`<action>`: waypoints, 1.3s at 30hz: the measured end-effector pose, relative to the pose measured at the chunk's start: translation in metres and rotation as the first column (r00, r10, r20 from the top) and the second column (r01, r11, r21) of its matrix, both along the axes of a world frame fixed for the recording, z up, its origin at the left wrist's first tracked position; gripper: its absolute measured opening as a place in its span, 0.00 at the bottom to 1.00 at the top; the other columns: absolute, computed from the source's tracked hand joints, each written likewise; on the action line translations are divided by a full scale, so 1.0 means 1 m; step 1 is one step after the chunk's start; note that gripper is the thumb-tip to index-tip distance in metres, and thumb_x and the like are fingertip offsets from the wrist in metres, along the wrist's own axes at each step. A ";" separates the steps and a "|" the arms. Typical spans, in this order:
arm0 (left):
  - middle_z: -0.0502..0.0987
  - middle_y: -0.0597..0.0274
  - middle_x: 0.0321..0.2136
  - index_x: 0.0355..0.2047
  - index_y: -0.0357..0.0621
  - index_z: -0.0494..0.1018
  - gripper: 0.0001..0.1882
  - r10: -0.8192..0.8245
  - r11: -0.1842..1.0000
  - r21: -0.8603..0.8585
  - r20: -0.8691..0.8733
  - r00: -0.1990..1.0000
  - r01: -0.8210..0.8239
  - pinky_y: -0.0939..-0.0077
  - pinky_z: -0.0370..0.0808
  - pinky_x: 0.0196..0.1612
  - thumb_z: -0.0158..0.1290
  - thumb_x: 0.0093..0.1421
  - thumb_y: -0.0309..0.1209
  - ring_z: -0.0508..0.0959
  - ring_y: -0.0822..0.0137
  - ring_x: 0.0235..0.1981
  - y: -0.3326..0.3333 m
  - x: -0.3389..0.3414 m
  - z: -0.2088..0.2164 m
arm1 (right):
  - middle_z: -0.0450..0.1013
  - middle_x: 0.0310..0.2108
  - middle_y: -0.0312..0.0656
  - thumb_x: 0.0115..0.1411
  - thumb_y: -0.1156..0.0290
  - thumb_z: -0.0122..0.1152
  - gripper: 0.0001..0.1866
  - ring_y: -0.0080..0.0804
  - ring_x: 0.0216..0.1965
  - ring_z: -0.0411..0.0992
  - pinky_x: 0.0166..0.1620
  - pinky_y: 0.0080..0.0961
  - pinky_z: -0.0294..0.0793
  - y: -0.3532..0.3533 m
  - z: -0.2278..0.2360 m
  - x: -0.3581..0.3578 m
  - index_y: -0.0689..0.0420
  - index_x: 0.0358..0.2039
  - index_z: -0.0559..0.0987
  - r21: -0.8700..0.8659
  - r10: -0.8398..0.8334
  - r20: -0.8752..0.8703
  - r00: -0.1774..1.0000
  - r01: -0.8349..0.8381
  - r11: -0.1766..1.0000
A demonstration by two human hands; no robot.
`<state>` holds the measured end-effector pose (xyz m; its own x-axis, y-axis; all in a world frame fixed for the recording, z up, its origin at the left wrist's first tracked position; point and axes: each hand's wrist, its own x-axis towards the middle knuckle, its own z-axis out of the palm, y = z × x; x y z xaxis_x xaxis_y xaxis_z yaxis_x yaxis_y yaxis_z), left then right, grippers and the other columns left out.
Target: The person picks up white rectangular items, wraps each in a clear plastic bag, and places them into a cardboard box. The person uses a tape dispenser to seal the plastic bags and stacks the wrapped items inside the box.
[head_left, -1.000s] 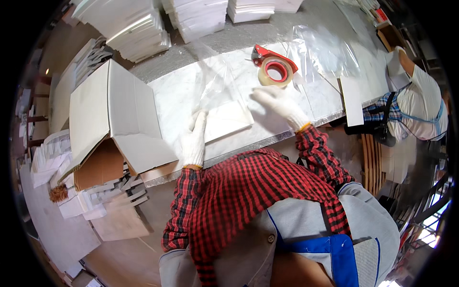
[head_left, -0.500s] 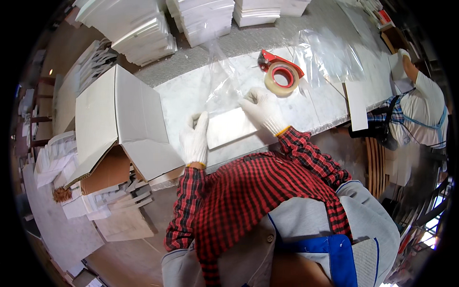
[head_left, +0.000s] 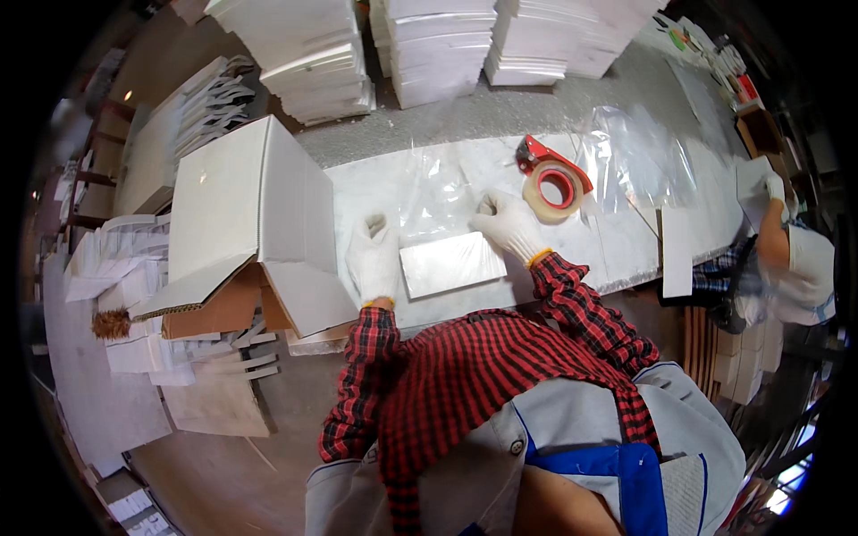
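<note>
A flat white rectangular slab [head_left: 453,264] lies on the table in front of me, apparently inside the lower part of a clear plastic bag [head_left: 436,198]. The bag's see-through upper part stretches away from me between my gloved hands. On the left, my left hand [head_left: 374,256] is closed, its fingertips pinched at the bag's left side. My right hand [head_left: 512,225] is closed too, thumb and fingers pinching the bag's right side above the slab's corner. Glare and the clear film make the bag's edges hard to follow.
A red tape dispenser [head_left: 554,179] sits beyond my right hand, beside more clear plastic bags [head_left: 639,161]. At left stands an open white carton [head_left: 219,201]. Stacks of white slabs [head_left: 442,54] line the back. A co-worker [head_left: 795,259] is at far right.
My view has shifted, so the table things sit lower and further right. The bag's raised upper part has sunk and spread over the table. Both hands stay at its sides.
</note>
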<state>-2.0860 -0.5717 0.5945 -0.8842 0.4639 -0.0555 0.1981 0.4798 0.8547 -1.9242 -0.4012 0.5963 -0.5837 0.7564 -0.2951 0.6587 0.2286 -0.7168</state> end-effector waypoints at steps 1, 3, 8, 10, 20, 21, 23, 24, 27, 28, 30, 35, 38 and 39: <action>0.82 0.47 0.48 0.51 0.37 0.79 0.19 0.038 0.994 0.109 -0.046 0.998 -0.033 0.67 0.75 0.55 0.58 0.61 0.33 0.82 0.58 0.49 0.001 0.002 -0.001 | 0.76 0.28 0.51 0.53 0.60 0.67 0.15 0.47 0.33 0.77 0.40 0.39 0.75 0.004 -0.001 -0.001 0.58 0.30 0.76 -0.004 0.014 0.014 1.000 -0.014 1.000; 0.80 0.47 0.53 0.55 0.36 0.77 0.20 -0.031 0.956 0.287 -0.109 0.994 0.062 0.66 0.74 0.58 0.56 0.63 0.30 0.80 0.58 0.52 -0.001 0.005 -0.001 | 0.76 0.28 0.52 0.52 0.61 0.68 0.14 0.48 0.33 0.77 0.39 0.39 0.75 0.007 -0.002 -0.004 0.58 0.30 0.76 0.017 0.044 0.047 0.998 -0.045 0.999; 0.81 0.49 0.52 0.56 0.44 0.78 0.20 -0.632 0.768 -0.005 -0.168 0.757 0.640 0.63 0.73 0.60 0.56 0.66 0.34 0.79 0.50 0.54 -0.021 0.007 0.021 | 0.72 0.20 0.39 0.49 0.63 0.73 0.14 0.28 0.23 0.70 0.29 0.31 0.72 0.015 -0.031 -0.006 0.55 0.24 0.74 0.171 0.131 0.003 0.991 -0.130 0.977; 0.82 0.50 0.51 0.54 0.44 0.80 0.19 -0.624 0.776 0.083 -0.046 0.780 0.625 0.65 0.76 0.56 0.58 0.65 0.38 0.81 0.54 0.54 -0.015 0.005 0.003 | 0.74 0.20 0.41 0.50 0.60 0.72 0.16 0.33 0.22 0.73 0.29 0.35 0.73 0.022 -0.035 0.001 0.56 0.21 0.75 0.141 0.113 0.013 0.994 -0.113 0.983; 0.85 0.52 0.38 0.44 0.47 0.84 0.14 -0.487 0.844 0.165 -0.161 0.858 0.510 0.64 0.79 0.43 0.56 0.66 0.40 0.84 0.53 0.39 -0.029 0.006 -0.012 | 0.79 0.41 0.50 0.61 0.55 0.68 0.26 0.52 0.44 0.77 0.46 0.44 0.77 0.036 0.243 -0.146 0.55 0.55 0.78 0.795 0.702 -0.178 0.689 -0.319 0.515; 0.85 0.53 0.38 0.44 0.46 0.84 0.14 -0.489 0.829 0.205 -0.185 0.852 0.521 0.63 0.79 0.43 0.55 0.67 0.40 0.84 0.53 0.39 -0.023 0.008 -0.012 | 0.78 0.42 0.50 0.60 0.52 0.68 0.29 0.53 0.44 0.77 0.46 0.46 0.77 0.053 0.260 -0.180 0.55 0.57 0.76 0.908 0.699 -0.097 0.708 -0.225 0.354; 0.84 0.53 0.37 0.43 0.46 0.84 0.14 -0.507 0.816 0.226 -0.162 0.846 0.532 0.62 0.79 0.43 0.54 0.67 0.39 0.83 0.52 0.39 -0.017 0.008 -0.009 | 0.77 0.46 0.52 0.59 0.47 0.68 0.36 0.55 0.46 0.76 0.47 0.48 0.77 0.093 0.280 -0.244 0.53 0.61 0.72 0.973 0.591 0.065 0.804 -0.183 0.141; 0.84 0.54 0.37 0.43 0.46 0.83 0.14 -0.506 0.830 0.208 -0.105 0.856 0.517 0.61 0.79 0.43 0.54 0.67 0.39 0.83 0.51 0.39 -0.022 0.008 -0.007 | 0.76 0.48 0.54 0.58 0.44 0.68 0.39 0.56 0.48 0.76 0.48 0.48 0.77 0.102 0.286 -0.275 0.51 0.64 0.69 0.962 0.504 0.154 0.850 -0.246 0.121; 0.84 0.54 0.37 0.43 0.47 0.83 0.13 -0.490 0.841 0.183 -0.147 0.860 0.510 0.59 0.78 0.43 0.54 0.67 0.39 0.83 0.49 0.39 -0.027 0.005 -0.009 | 0.74 0.53 0.63 0.58 0.44 0.68 0.41 0.60 0.56 0.75 0.54 0.50 0.77 0.114 0.298 -0.316 0.45 0.67 0.65 0.829 0.479 0.223 0.849 -0.424 0.366; 0.84 0.54 0.37 0.43 0.47 0.83 0.13 -0.506 0.821 0.186 -0.200 0.839 0.540 0.58 0.78 0.43 0.54 0.67 0.38 0.83 0.49 0.39 -0.020 0.004 -0.009 | 0.74 0.53 0.63 0.58 0.45 0.69 0.41 0.61 0.55 0.75 0.54 0.51 0.77 0.141 0.291 -0.323 0.46 0.67 0.65 0.836 0.461 0.227 0.858 -0.415 0.360; 0.84 0.53 0.37 0.43 0.47 0.83 0.13 -0.538 0.799 0.170 -0.223 0.813 0.576 0.57 0.78 0.43 0.54 0.66 0.38 0.82 0.48 0.39 -0.009 0.004 -0.006 | 0.75 0.54 0.63 0.58 0.48 0.69 0.42 0.61 0.54 0.76 0.54 0.51 0.77 0.196 0.276 -0.335 0.49 0.68 0.64 0.844 0.422 0.238 0.875 -0.401 0.357; 0.84 0.54 0.37 0.42 0.47 0.83 0.12 -0.516 0.831 0.109 -0.214 0.830 0.545 0.57 0.78 0.43 0.55 0.66 0.37 0.82 0.49 0.39 -0.024 0.002 -0.012 | 0.79 0.47 0.59 0.46 0.55 0.75 0.35 0.55 0.51 0.78 0.54 0.44 0.78 0.133 0.301 -0.326 0.59 0.54 0.81 0.804 0.413 0.088 0.907 -0.309 0.508; 0.84 0.55 0.36 0.42 0.48 0.83 0.11 -0.501 0.819 0.159 -0.271 0.822 0.551 0.58 0.78 0.42 0.55 0.66 0.36 0.82 0.50 0.39 -0.022 0.001 -0.013 | 0.80 0.47 0.58 0.44 0.53 0.76 0.37 0.56 0.51 0.78 0.54 0.44 0.77 0.135 0.301 -0.327 0.58 0.54 0.81 0.797 0.441 0.035 0.897 -0.291 0.529; 0.84 0.55 0.36 0.41 0.48 0.83 0.10 -0.493 0.819 0.169 -0.283 0.823 0.549 0.58 0.78 0.42 0.55 0.66 0.36 0.82 0.50 0.39 -0.022 0.001 -0.014 | 0.80 0.47 0.58 0.43 0.52 0.77 0.38 0.55 0.51 0.78 0.54 0.43 0.77 0.134 0.301 -0.327 0.58 0.54 0.82 0.792 0.434 0.043 0.900 -0.295 0.535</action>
